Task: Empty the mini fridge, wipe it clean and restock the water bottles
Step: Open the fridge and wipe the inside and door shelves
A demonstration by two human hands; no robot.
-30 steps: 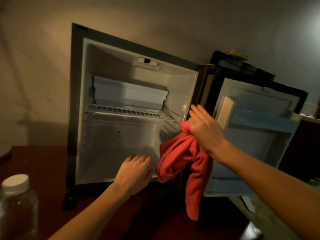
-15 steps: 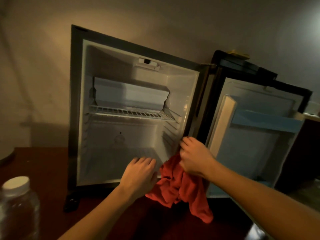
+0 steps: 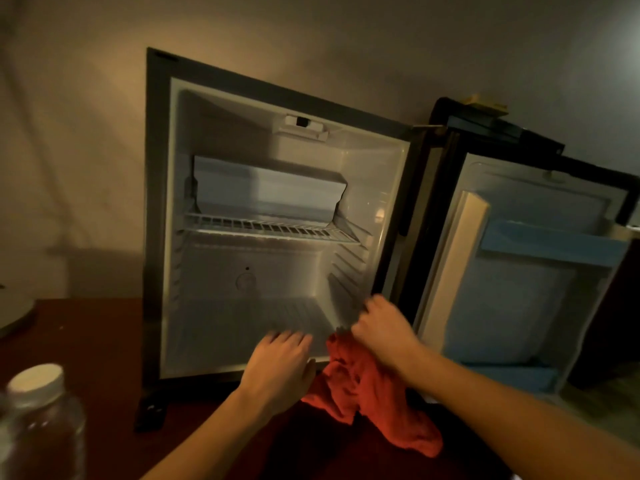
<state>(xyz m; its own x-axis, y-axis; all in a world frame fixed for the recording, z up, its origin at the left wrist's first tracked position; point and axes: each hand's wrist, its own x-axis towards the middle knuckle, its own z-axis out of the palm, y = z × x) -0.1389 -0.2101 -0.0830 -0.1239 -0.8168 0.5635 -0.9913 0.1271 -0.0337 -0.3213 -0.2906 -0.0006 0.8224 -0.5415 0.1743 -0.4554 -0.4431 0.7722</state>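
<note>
Your left hand (image 3: 280, 367) lies flat, fingers loose, on the fridge (image 3: 277, 216) floor edge. Your right hand (image 3: 381, 332) grips the red cloth (image 3: 367, 393), now lower, at the fridge's bottom corner.

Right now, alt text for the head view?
A person's right hand grips a crumpled red cloth at the lower front edge of an open, empty white-lined mini fridge, while the left hand rests on the fridge floor's front lip. The fridge door stands open to the right; a clear plastic bottle with a white cap sits near left.
</note>
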